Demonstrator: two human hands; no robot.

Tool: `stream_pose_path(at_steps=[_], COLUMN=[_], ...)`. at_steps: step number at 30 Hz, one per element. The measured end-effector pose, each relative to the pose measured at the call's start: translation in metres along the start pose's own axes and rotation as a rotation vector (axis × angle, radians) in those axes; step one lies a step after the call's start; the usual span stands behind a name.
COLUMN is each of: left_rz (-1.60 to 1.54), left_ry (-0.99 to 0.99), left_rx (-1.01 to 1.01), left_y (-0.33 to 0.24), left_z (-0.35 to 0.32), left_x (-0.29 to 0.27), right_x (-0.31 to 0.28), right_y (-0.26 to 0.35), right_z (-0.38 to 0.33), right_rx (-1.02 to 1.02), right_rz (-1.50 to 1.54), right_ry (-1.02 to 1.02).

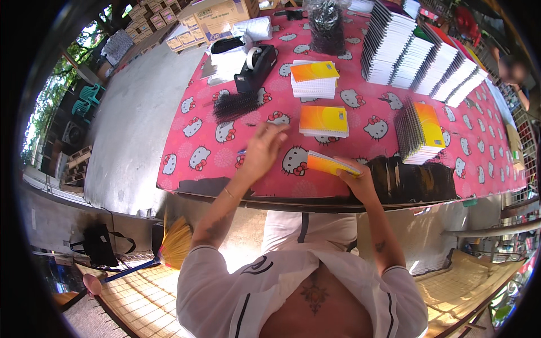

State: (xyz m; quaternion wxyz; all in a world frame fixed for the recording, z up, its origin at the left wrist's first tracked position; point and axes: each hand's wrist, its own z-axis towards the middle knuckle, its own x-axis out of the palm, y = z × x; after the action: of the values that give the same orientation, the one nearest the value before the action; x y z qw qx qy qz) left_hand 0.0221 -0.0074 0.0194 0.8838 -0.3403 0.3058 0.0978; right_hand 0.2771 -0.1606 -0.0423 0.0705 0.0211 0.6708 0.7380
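Note:
My right hand (355,176) grips a thin orange and yellow notebook (327,162) by its right end, tilted just above the table near its front edge. My left hand (265,147) hovers over the table with its fingers partly stretched out, and I see nothing in it. Beyond that hand lies a bunch of black spiral binding coils (234,107). A short stack of yellow-covered pads (324,119) sits ahead of both hands. Behind it stands a taller stack of white pages (314,87) with an orange cover on top.
A pink cat-patterned cloth covers the table (253,174). At right stands a pile of coil-bound notebooks (420,132), with tall notebook stacks (389,48) behind. Farther back are a black tape dispenser (255,70), a bag of black coils (327,28) and a cardboard box (225,19).

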Motion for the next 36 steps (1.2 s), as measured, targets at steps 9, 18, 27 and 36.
stream_pose_path(at_steps=[9, 18, 27, 36], left_rz=[-0.164, -0.161, -0.123, -0.023], left_ry=[0.001, 0.030, 0.277, 0.508], left_rx=[-0.036, 0.006, 0.122, 0.159], left_y=[-0.027, -0.023, -0.013, -0.009], left_z=[-0.040, -0.031, -0.012, 0.001], left_x=[0.017, 0.019, 0.016, 0.009], right_x=[0.002, 0.001, -0.003, 0.006], right_y=[-0.001, -0.005, 0.002, 0.001], right_z=[0.005, 0.007, 0.006, 0.011], right_rx=[-0.006, -0.032, -0.027, -0.136], right_rz=[0.048, 0.070, 0.053, -0.013], right_ry=[0.035, 0.029, 0.077, 0.079])
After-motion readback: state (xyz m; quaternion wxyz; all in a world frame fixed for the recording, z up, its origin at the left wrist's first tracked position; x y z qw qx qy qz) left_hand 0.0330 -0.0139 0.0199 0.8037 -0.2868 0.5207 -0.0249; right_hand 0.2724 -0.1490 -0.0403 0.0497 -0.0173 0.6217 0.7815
